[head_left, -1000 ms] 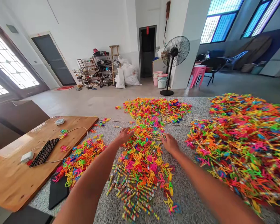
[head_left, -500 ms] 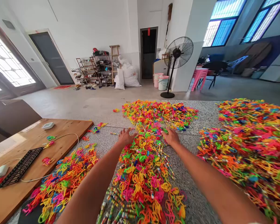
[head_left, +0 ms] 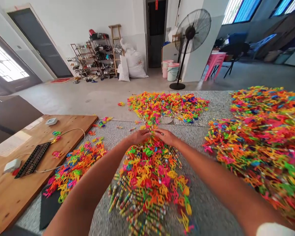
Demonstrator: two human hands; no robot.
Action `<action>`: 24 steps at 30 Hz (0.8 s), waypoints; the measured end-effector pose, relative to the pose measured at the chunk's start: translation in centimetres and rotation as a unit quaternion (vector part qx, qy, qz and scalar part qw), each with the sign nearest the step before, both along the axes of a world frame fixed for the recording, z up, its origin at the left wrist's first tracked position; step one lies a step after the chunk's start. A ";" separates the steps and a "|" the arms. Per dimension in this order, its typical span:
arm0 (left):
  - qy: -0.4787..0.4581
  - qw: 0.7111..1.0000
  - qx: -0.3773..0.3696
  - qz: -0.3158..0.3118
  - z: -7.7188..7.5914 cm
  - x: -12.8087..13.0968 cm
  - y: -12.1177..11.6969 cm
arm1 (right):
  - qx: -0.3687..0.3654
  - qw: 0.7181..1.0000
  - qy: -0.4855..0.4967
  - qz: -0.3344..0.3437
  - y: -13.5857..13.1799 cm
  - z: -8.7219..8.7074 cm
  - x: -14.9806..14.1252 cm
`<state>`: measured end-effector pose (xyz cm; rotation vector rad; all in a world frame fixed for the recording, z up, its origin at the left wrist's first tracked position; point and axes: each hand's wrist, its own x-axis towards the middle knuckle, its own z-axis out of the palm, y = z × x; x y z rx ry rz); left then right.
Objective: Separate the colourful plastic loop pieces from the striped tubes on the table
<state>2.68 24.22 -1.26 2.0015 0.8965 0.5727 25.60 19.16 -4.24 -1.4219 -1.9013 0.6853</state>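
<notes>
A long heap of small looped plastic pieces (head_left: 159, 170) in yellow, orange, pink and green lies on the speckled grey surface before me. At its far end, my left hand (head_left: 139, 136) and my right hand (head_left: 166, 136) curve inward, their fingertips almost meeting over the pieces. The fingers look stretched out and bent down, touching the pieces; some fingertips are hidden among them. Short patterned sticks (head_left: 127, 200) lie at the heap's near left. Beyond my hands spreads another heap of the same pieces (head_left: 167, 103).
A large heap of pieces (head_left: 265, 141) covers the right side. On the left, a smaller heap (head_left: 85, 159) lies beside a wooden board (head_left: 17, 193) holding a black rack (head_left: 33, 160) and a cable. A standing fan (head_left: 190, 32) is behind the surface.
My hands have come together from either side of the heap and moved slightly nearer, drawing pieces along. A gap now shows between the far and near heaps. The view has tilted down.
</notes>
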 end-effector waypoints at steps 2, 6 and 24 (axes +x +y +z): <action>0.005 0.999 0.054 -0.001 1.0 -1.2 -2.7 | -0.013 0.999 0.025 0.044 -3.0 1.0 -0.1; 0.045 0.976 0.195 0.089 2.6 -4.8 -10.7 | 0.027 0.998 0.028 0.045 -10.1 3.4 0.5; 0.246 0.928 0.214 0.179 -0.8 -3.9 -33.2 | 0.030 0.985 -0.149 -0.082 -37.0 -1.7 -8.2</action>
